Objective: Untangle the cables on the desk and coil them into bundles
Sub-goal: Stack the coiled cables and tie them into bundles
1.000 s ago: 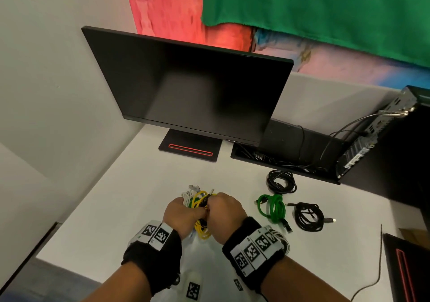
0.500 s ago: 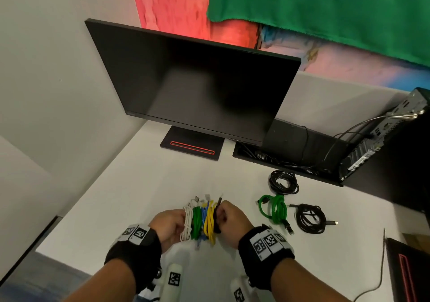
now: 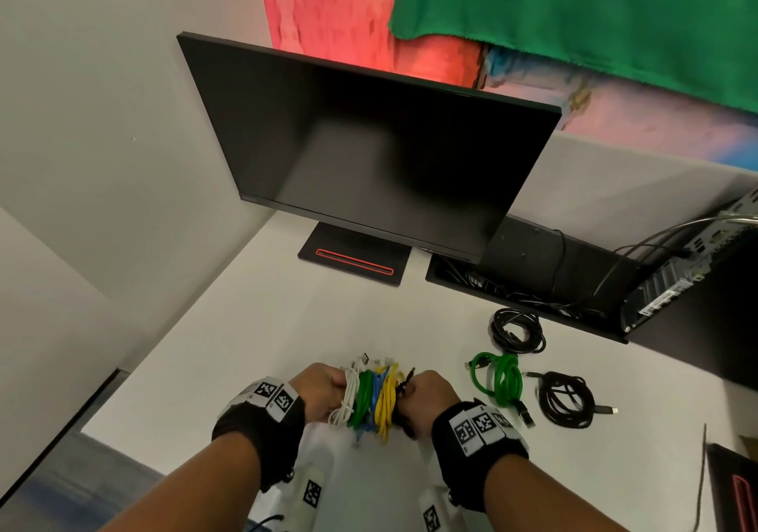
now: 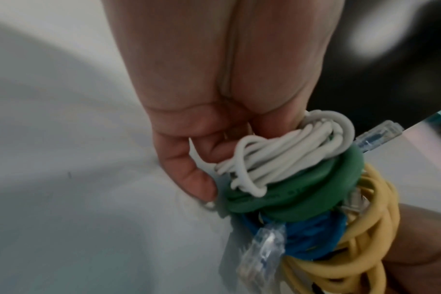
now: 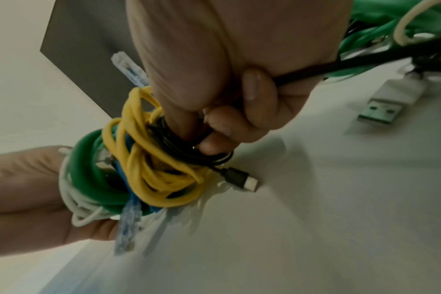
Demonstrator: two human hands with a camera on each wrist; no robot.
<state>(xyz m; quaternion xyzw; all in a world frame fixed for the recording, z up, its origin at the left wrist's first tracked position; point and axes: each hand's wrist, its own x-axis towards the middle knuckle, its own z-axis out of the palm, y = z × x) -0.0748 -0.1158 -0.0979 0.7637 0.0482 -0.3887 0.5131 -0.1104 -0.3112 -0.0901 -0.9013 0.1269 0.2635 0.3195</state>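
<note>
Two hands at lower centre of the head view: left hand [image 3: 318, 394] and right hand [image 3: 422, 398], each grip clamped on one cable stack [image 3: 371, 398] above the bench [image 3: 254, 339]. Green cable's print illegible.

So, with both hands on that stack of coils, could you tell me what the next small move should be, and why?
Probably set the stack down beside the green coil on the desk. The left hand grips the white coil end and the right hand the black coil end, with green, blue and yellow coils pressed between; all look wound already, and three coils already lie there.
</note>
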